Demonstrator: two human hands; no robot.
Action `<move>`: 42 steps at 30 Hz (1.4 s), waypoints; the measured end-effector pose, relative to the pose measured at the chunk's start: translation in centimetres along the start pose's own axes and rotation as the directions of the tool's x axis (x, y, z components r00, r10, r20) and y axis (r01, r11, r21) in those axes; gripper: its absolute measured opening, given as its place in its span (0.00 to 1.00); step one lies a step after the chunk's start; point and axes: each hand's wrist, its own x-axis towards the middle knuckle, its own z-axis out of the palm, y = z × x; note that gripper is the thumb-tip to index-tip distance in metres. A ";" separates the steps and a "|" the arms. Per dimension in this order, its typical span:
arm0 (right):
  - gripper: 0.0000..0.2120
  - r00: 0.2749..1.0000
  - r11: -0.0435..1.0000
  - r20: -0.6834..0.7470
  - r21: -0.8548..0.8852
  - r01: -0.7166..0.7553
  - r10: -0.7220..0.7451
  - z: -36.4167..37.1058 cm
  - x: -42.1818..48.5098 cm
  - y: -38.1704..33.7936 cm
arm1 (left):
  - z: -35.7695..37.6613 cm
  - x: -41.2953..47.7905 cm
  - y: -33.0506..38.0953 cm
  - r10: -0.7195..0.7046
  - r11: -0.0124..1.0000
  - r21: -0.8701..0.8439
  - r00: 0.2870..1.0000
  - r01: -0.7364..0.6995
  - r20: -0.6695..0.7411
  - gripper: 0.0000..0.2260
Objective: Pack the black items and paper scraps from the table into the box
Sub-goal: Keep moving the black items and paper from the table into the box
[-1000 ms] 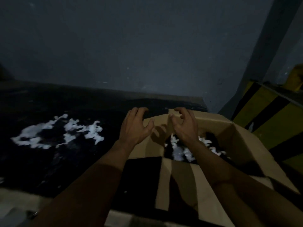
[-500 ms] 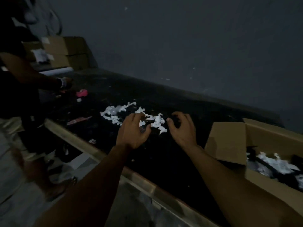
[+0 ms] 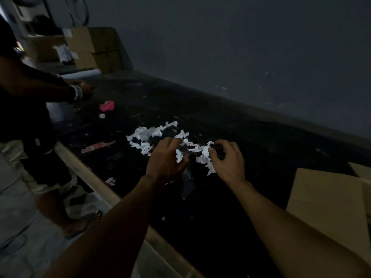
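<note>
Nearest to you on the right, the box (image 3: pixel 325 199) shows only its cardboard flap at the picture's edge; its inside is out of view. It sits on the black table (image 3: pixel 210 227), on the side of your right hand (image 3: pixel 227 162), so that hand has the shorter carry.

Your two hands hang side by side over the near end of the paper scraps (image 3: pixel 149 135), with a gap between them where white pieces show. Your left hand (image 3: pixel 165 158) is clawed downward, its fingers bent over the scraps and a white piece lying against its thumb side. Your right hand is curled the same way, with scraps touching its thumb and something dark under its fingertips, which may be one of the black items. The light is too dim to tell whether either hand has actually closed on anything.

The pile's long axis runs from your right hand away to the far left, so most of it lies beyond your left hand. You will likely have to rake it rightward, toward the box.

Farther off lie a pink object (image 3: pixel 107 106) and a small white cap (image 3: pixel 102 115), with another person (image 3: pixel 30 109) standing at the table's left and stacked cardboard boxes (image 3: pixel 96 49) behind.
</note>
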 end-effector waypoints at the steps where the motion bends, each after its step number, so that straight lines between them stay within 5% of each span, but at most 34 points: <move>1: 0.14 1.000 1.000 0.006 -0.003 -0.008 0.008 0.3 0.6 1.0 | 0.9 0.8 -0.2 -0.006 1.000 -0.013 1.000 0.006 0.025 0.18; 11: 0.17 0.984 0.978 0.117 -0.175 -0.112 0.134 4.3 1.1 10.9 | 11.4 2.5 -1.6 -0.093 0.989 -0.083 0.954 0.122 0.284 0.21; 16: 0.21 0.983 0.970 0.169 -0.241 -0.029 0.071 7.0 2.9 13.5 | 16.1 5.1 -4.7 -0.022 0.993 -0.108 0.969 0.051 0.247 0.12; 20: 0.23 0.975 0.968 0.213 -0.222 0.115 -0.067 10.1 5.6 14.4 | 19.3 8.3 -7.8 0.095 0.993 -0.098 0.956 -0.070 0.277 0.17; 24: 0.25 0.942 0.959 0.321 -0.222 0.176 -0.098 13.6 8.4 16.4 | 22.8 11.2 -11.5 0.119 0.991 -0.013 0.860 -0.130 0.496 0.31; 28: 0.28 0.908 0.958 0.417 -0.244 0.147 -0.033 16.3 9.5 18.8 | 26.5 11.8 -14.7 0.117 0.992 -0.046 0.745 -0.115 0.657 0.28; 31: 0.27 0.899 0.967 0.437 -0.229 0.111 0.001 17.5 9.6 19.4 | 27.3 11.1 -15.1 0.154 0.988 -0.088 0.791 -0.127 0.592 0.19; 34: 0.15 0.932 0.966 0.349 -0.193 0.174 -0.098 18.5 10.0 19.4 | 27.7 9.8 -15.1 0.109 0.981 -0.194 0.851 -0.008 0.514 0.10; 37: 0.11 0.958 0.965 0.270 -0.213 0.154 -0.093 18.7 10.1 19.2 | 28.2 9.7 -14.9 0.086 0.969 -0.247 0.917 0.014 0.389 0.13; 39: 0.11 0.966 0.962 0.253 -0.243 0.126 -0.062 18.7 9.8 19.3 | 28.1 10.0 -14.5 0.186 0.970 -0.213 0.924 -0.118 0.334 0.10; 42: 0.10 0.966 0.974 0.257 -0.217 0.063 -0.005 17.7 9.3 19.2 | 27.4 10.7 -13.1 0.169 0.986 -0.068 0.911 -0.155 0.376 0.15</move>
